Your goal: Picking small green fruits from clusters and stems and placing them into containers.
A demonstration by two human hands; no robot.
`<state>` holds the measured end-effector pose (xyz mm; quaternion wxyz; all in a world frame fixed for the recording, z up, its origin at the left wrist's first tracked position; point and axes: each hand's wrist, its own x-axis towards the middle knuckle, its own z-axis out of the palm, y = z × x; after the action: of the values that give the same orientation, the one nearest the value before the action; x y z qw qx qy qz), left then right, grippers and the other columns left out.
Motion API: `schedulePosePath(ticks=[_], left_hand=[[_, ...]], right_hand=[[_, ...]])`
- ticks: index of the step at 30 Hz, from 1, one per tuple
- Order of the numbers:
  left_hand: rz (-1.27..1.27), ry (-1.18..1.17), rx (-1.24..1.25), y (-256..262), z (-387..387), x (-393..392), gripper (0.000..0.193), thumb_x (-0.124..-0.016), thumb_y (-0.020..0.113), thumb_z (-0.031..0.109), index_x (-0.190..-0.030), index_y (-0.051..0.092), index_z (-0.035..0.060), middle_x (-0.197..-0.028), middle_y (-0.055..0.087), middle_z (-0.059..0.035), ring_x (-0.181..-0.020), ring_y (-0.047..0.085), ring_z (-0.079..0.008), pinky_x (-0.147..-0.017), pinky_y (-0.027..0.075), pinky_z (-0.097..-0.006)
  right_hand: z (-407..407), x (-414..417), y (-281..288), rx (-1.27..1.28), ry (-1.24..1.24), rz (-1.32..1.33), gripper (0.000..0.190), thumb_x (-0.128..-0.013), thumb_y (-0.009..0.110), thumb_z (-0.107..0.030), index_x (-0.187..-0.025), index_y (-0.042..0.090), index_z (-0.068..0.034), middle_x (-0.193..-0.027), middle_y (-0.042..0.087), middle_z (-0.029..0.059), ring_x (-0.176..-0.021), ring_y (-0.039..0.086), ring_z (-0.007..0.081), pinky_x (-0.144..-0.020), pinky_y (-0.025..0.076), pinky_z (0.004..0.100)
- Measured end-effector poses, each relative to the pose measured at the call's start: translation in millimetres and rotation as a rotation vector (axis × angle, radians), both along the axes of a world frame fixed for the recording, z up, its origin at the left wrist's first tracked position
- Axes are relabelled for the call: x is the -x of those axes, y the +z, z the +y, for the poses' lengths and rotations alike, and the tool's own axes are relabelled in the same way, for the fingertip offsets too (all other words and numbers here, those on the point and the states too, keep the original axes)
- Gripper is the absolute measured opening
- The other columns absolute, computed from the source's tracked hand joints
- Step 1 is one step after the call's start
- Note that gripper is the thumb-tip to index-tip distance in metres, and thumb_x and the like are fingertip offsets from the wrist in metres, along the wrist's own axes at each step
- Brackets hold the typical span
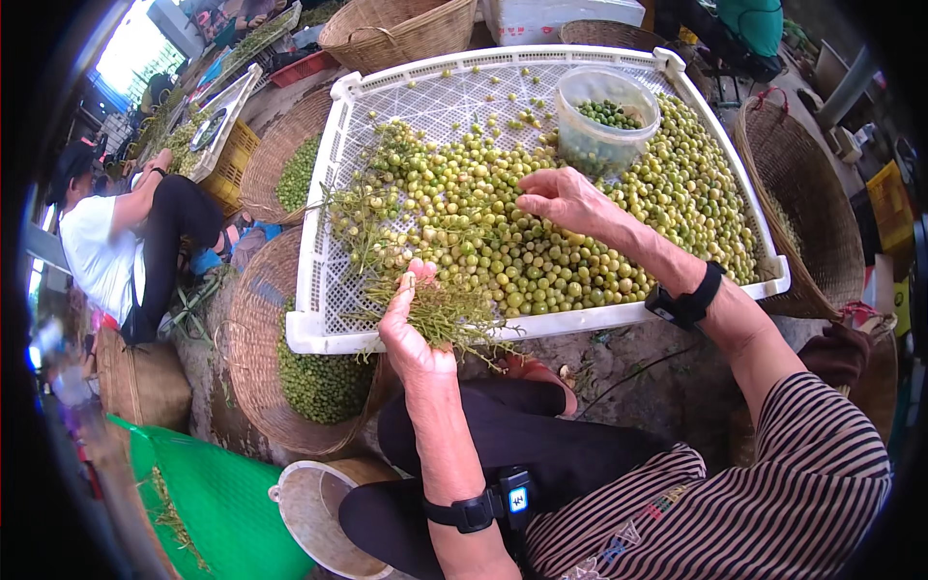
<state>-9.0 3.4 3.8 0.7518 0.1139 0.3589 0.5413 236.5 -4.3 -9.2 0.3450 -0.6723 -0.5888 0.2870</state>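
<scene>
My left hand holds a bunch of thin green stems at the near left corner of a white plastic mesh tray. Its thumb and fingertips point away from me. Over the middle of the tray hangs my right hand, fingers bent, just above loose round yellow-green fruits. Whether anything small is between those fingertips is hidden. Stalks with fruits still attached lie along the tray's left side. A clear plastic tub with darker green fruits stands among the fruits, beyond my right hand.
Wicker baskets of green fruits stand left of the tray. Another wicker basket is at the right. A pale bucket and green sheeting lie near my left side. A seated person works at far left.
</scene>
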Motion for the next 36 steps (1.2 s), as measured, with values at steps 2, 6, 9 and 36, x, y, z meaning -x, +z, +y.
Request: schedulePosePath(ticks=[2, 6, 9, 36], left_hand=[[0.084, 0.038, -0.110, 1.5, -1.6, -5.3, 0.017, -0.079, 0.051, 0.006, -0.095, 0.055, -0.0001, -0.094, 0.059, -0.0130, -0.086, 0.057, -0.0221, -0.079, 0.047, -0.0347], [0.117, 0.060, -0.178, 3.7, -1.9, -5.5, 0.022, -0.080, 0.051, 0.002, -0.101, 0.055, 0.0025, -0.090, 0.058, -0.0098, -0.080, 0.058, -0.0193, -0.076, 0.047, -0.0322], [0.128, 0.043, -0.129, 3.9, -3.3, -1.8, 0.022, -0.080, 0.052, 0.004, -0.102, 0.055, 0.0031, -0.089, 0.057, -0.0079, -0.079, 0.058, -0.0187, -0.074, 0.047, -0.0319], [0.539, 0.091, -0.415, 8.6, -12.0, -13.0, 0.024, -0.075, 0.063, 0.005, -0.098, 0.059, -0.0014, -0.083, 0.059, -0.0076, -0.071, 0.055, -0.0139, -0.070, 0.044, -0.0262]], right_hand=[[21.7, 7.7, -4.2, 0.003, -0.027, 0.047, 0.033, -0.079, 0.058, -0.028, -0.089, 0.062, 0.004, -0.078, 0.063, 0.0106, -0.072, 0.058, 0.0167, -0.064, 0.046, 0.0305], [52.8, 29.3, -0.5, 0.074, -0.076, 0.463, 0.020, -0.081, 0.059, -0.019, -0.080, 0.063, 0.001, -0.069, 0.060, 0.0040, -0.059, 0.052, 0.0060, -0.052, 0.042, 0.0218], [56.2, 33.2, 14.0, -0.081, -0.076, 0.418, 0.020, -0.082, 0.058, -0.018, -0.076, 0.063, 0.000, -0.063, 0.058, 0.0010, -0.054, 0.049, 0.0049, -0.049, 0.040, 0.0207], [25.3, 53.4, 74.0, -0.345, 0.349, -0.016, 0.016, -0.083, 0.055, -0.015, -0.086, 0.059, 0.001, -0.072, 0.060, 0.0063, -0.067, 0.054, 0.0119, -0.059, 0.044, 0.0290]])
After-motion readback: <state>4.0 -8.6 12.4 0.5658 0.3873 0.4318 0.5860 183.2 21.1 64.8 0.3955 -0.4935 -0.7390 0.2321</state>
